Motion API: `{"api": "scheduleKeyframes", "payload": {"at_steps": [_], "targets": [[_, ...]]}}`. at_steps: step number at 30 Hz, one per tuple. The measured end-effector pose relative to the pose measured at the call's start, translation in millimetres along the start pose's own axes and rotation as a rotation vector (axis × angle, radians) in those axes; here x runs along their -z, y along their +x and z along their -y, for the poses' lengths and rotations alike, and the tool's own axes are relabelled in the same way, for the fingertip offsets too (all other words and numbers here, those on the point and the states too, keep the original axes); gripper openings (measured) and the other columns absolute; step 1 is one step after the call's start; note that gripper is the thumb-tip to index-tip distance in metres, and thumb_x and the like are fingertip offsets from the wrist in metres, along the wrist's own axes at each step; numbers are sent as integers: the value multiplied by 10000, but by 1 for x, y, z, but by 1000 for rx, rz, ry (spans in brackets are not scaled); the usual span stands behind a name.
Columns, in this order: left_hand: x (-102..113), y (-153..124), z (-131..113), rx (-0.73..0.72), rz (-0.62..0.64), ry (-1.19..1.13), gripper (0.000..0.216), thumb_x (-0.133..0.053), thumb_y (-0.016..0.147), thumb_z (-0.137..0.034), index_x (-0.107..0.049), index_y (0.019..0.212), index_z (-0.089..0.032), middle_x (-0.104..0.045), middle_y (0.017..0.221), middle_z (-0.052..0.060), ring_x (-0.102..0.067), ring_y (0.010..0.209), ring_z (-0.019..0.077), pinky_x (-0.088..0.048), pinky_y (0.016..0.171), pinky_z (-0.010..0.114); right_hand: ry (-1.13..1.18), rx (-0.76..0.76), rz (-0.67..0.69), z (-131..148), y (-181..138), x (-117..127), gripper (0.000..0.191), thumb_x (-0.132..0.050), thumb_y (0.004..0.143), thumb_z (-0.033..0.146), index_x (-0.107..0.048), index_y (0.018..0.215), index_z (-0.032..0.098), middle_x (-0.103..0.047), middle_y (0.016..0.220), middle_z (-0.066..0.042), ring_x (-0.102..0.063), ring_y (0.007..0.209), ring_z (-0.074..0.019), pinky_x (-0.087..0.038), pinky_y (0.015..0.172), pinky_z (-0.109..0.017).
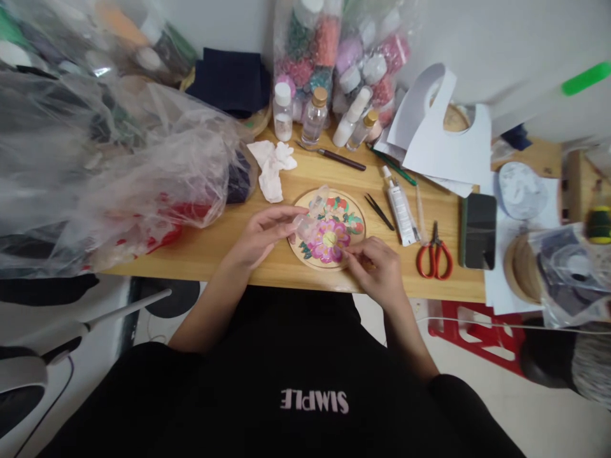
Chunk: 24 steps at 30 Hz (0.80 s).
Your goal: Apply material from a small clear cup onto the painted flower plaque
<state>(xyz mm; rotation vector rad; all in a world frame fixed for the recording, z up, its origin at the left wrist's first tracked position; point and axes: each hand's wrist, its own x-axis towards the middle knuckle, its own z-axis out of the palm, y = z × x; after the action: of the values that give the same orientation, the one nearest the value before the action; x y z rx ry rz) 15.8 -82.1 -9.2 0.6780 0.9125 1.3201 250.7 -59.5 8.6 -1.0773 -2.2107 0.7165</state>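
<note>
Mid-frame, the round floral piece carries a pink-purple flower with a yellow centre, green leaves and red-orange shapes. The tabletop is yellow-brown, wood-grained; right of centre, the scissors have red handles. At bottom, the black shirt bears pale lettering.

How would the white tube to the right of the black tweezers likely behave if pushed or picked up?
The white tube would probably slide more than roll, since it lies on its side and widens to a broad, flattened-looking end. Its squeeze-tube shape suggests soft walls that may dent under a pinch.
</note>
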Motion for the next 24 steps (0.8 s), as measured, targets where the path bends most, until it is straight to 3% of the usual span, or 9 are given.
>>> {"api": "scheduleKeyframes", "payload": {"at_steps": [7, 16, 24], "targets": [[1, -1, 0, 14, -9, 38, 269, -834, 672, -343, -780, 912, -236, -747, 882, 28, -640, 727, 128, -499, 611, 239, -86, 48, 41, -5, 1, -4, 104, -599, 868, 206, -650, 780, 226, -682, 674, -15, -613, 642, -178, -489, 598, -315], [0, 0, 0, 0, -11, 11, 267, -865, 631, -353, -792, 871, -261, -766, 929, 32, -648, 725, 126, -505, 576, 214, -74, 97, 22, -2, 2, -3, 89, -612, 865, 176, -653, 799, 218, -695, 683, -12, -618, 640, -174, -480, 594, -301], [3, 0, 2, -5, 25, -9, 245, -832, 689, -306, -782, 916, -228, -756, 959, 34, -633, 717, 111, -491, 590, 227, -29, 70, 0, 4, 3, 2, 95, -623, 857, 151, -658, 791, 211, -662, 653, -4, -576, 609, -158, -446, 577, -290]]}}
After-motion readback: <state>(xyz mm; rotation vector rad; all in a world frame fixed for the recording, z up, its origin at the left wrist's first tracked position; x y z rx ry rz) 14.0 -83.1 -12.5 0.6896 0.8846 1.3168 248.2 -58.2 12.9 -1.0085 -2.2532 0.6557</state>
